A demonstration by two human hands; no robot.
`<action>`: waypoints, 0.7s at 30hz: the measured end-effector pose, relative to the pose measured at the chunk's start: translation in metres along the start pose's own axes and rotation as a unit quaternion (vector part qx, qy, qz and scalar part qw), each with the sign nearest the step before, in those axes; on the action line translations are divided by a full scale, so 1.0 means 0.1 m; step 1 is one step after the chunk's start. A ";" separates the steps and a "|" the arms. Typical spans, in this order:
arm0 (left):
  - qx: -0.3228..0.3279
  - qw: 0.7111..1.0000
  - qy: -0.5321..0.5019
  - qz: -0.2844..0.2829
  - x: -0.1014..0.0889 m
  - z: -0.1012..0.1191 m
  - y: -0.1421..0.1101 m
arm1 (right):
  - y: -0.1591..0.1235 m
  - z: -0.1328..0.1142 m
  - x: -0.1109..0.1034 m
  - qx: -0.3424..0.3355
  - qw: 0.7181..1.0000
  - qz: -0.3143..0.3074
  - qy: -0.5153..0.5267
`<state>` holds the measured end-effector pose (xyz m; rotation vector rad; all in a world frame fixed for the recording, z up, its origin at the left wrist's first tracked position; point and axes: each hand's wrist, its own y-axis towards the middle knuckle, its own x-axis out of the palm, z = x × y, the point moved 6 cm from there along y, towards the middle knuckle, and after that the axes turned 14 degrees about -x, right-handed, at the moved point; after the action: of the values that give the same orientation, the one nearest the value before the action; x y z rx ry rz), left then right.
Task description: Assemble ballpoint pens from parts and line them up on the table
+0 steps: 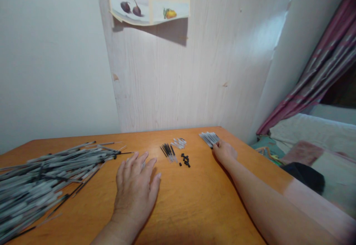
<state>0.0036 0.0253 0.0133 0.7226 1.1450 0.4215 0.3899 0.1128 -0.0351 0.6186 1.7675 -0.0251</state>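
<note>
My left hand (136,189) rests over the table with its fingers spread and nothing held, beside the tip of a loose pile of clear and black pen parts (58,174). At the far right, my right hand (224,152) has thumb and fingers pinched at the near edge of a neat row of slim clear pens (208,138); the pen in its grip is mostly hidden by the fingers. Between the hands lie a small group of thin black-filled refills (168,152), a few short clear pieces (178,143) and a cluster of small black caps (185,160).
Everything lies on an orange-brown wooden table (178,204) against a pale wall. A fruit picture (150,0) hangs above it. To the right are a bed (330,152) with a dark object (304,176) on it and a pink curtain (311,67).
</note>
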 end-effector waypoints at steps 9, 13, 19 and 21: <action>-0.001 1.000 0.002 -0.006 -0.01 0.02 0.02 | 0.00 -0.01 0.01 -0.004 1.000 -0.008 -0.013; 0.001 1.000 0.001 -0.004 -0.02 0.03 0.01 | 0.00 0.00 0.02 0.000 1.000 -0.007 -0.014; 0.001 1.000 -0.003 -0.002 -0.04 0.04 0.01 | 0.00 0.00 0.01 -0.007 1.000 -0.004 -0.016; 0.004 1.000 -0.003 -0.002 -0.04 0.05 0.02 | 0.00 -0.01 0.01 -0.009 1.000 -0.004 -0.015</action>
<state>0.0070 0.0226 0.0182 0.7282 1.1432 0.4114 0.3890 0.1129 -0.0357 0.5954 1.7391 -0.0237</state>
